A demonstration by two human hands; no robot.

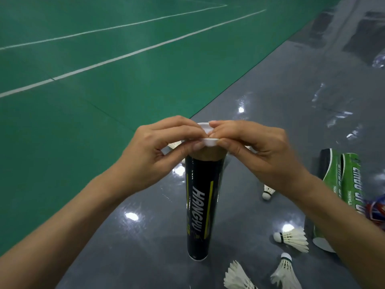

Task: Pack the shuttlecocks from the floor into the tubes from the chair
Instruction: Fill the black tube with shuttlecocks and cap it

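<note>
A black tube (200, 207) with white and yellow lettering stands upright on the grey floor. At its top rim sits a white plastic cap (209, 140), tilted. My left hand (154, 151) pinches the cap from the left and my right hand (256, 151) pinches it from the right, fingers curled over the rim. Several white feather shuttlecocks lie on the floor: one (292, 238) right of the tube, two (284, 272) (237, 276) at the bottom, one (268, 191) under my right wrist. What is inside the tube is hidden.
Green tubes (343, 184) lie on the floor at the right, partly behind my right forearm, with a red and blue object (377, 209) beside them. The green court (83, 80) with white lines lies to the left of the grey floor strip.
</note>
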